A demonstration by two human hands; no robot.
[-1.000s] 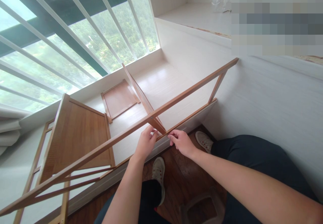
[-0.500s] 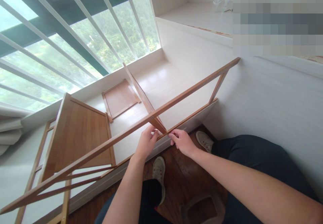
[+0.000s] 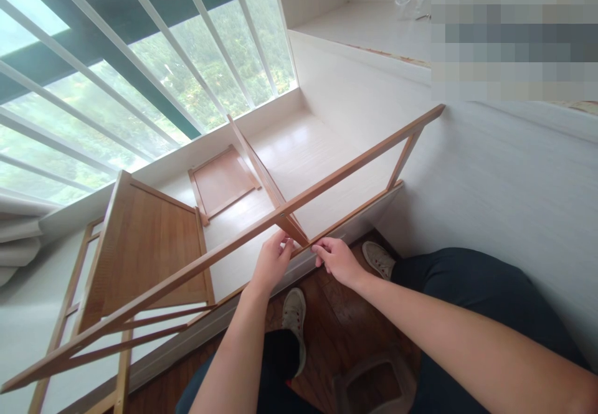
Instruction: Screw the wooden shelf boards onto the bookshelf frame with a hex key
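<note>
Wooden frame [image 3: 317,190] stands along the front edge of the white ledge [image 3: 322,159] under the window, partly put together. Upper rail [image 3: 210,259] runs lower left to upper right; lower rail [image 3: 359,210] sits beneath it along the ledge edge.

Step in hand, my read: working the joint at the foot of the divider panel [image 3: 260,171], where it meets the lower rail. Left hand [image 3: 272,257] is at the left of that corner, thumb and fingers curled close. Right hand [image 3: 337,261] is just right of it, fingertips drawn together at the lower rail. Can't tell if either grips a small part or just presses wood; fingertips are too small to resolve.

Next move, my judgement: it calls for keeping the divider foot lined up with the rail, one side steadied while the other does the fine finger work. Risk: divider skewing if the upper rail gets bumped.

Count: 1 upper rail, 1 lower rail, 1 end post [image 3: 404,160] at right. Panels, 3: the divider, standing; 1 large panel [image 3: 149,252], tilted, at left; 1 small panel [image 3: 224,180], lying flat on the ledge between those two. Thin slats, 2, at lower left: upper slat [image 3: 163,318], lower slat [image 3: 140,342]. Hands, 2. Shoes on the floor, 2.
</note>
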